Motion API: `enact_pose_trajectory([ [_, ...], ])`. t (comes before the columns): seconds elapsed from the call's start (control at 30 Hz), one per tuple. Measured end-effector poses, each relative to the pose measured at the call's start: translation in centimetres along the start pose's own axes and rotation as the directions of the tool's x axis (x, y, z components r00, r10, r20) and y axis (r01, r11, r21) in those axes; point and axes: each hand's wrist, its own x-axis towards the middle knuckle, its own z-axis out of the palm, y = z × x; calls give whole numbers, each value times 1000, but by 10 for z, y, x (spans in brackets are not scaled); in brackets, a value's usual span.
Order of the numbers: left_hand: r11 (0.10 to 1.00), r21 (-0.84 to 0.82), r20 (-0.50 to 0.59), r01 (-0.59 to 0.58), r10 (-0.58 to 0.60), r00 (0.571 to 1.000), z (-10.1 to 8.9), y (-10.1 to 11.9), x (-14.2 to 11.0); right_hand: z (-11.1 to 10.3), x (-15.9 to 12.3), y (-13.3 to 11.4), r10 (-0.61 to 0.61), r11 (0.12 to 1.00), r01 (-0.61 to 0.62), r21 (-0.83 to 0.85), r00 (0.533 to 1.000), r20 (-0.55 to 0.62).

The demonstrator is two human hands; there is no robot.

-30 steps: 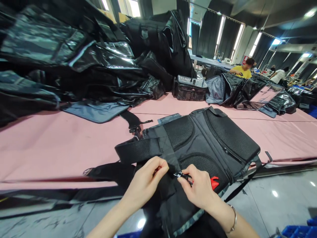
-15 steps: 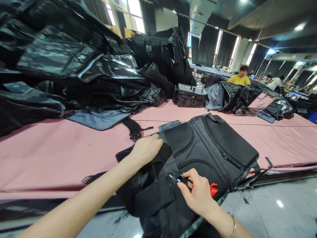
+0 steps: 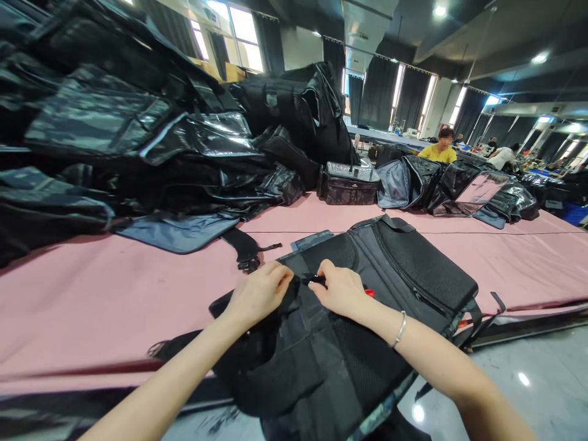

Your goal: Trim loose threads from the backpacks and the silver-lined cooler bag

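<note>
A black backpack (image 3: 427,263) with mesh padding lies back panel up, over the near edge of the pink-covered table. My left hand (image 3: 261,291) is closed, pinching black fabric at the bag's padded strap part (image 3: 282,306). Just right of it, my right hand (image 3: 340,288) grips small thread snips (image 3: 315,279), their tip pointing left toward the pinched fabric. A bit of red material (image 3: 370,293) shows behind my right wrist. Whether the blades touch the fabric I cannot make out.
A large heap of black and camouflage bags (image 3: 138,135) fills the table's left and back. Further bags (image 3: 408,180) stand along the far side. A black strap with a buckle (image 3: 248,248) lies on the pink cover (image 3: 151,294). Across the table is a person in yellow (image 3: 438,152).
My right hand has moved up and left with the snips, close beside my left hand. The left hand has shifted slightly down and left, pinching the fabric. The view has tilted a little.
</note>
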Motion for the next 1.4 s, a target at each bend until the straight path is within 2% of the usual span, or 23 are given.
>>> enact_pose_trajectory([
  [0.2, 1000, 11, -37, -20, 21, 999, -1, 2, -3, 18, 9, 5, -6, 1000, 5, 19, 1000, 16],
  [0.53, 998, 53, -35, -45, 47, 998, -3, 6, -2, 20, 16, 2, 13, 1000, -13, 6, 999, 36],
  [0.73, 999, 12, -37, -35, 35, 999, -4, 9, 3, 27, 18, 7, -24, 999, 23, 47, 999, 25],
  [0.87, 997, -58, -119, 42, -49, 992, -1, 10, -2, 23, 16, 9, -9, 985, 9, 171, 1000, 2],
  [1.0, 981, -159, -230, 115, -150, 962, -6, 14, -15, 1, 24, 29, 83, 915, -39, 401, 992, -93],
  [1.1, 950, -270, -204, 158, -217, 955, -14, 16, -16, -19, 43, 62, 241, 870, -117, 479, 948, -206],
  [1.2, 927, -334, -158, 170, -233, 960, -16, 18, 3, -27, 57, 99, 380, 840, -191, 508, 875, -300],
  [1.3, 902, -424, -71, 78, -119, 990, -7, 28, 42, -16, 60, 121, 488, 804, -237, 545, 786, -379],
  [1.4, 898, -438, 57, 48, -25, 998, 12, 49, 91, 0, 55, 125, 523, 792, -226, 567, 731, -438],
])
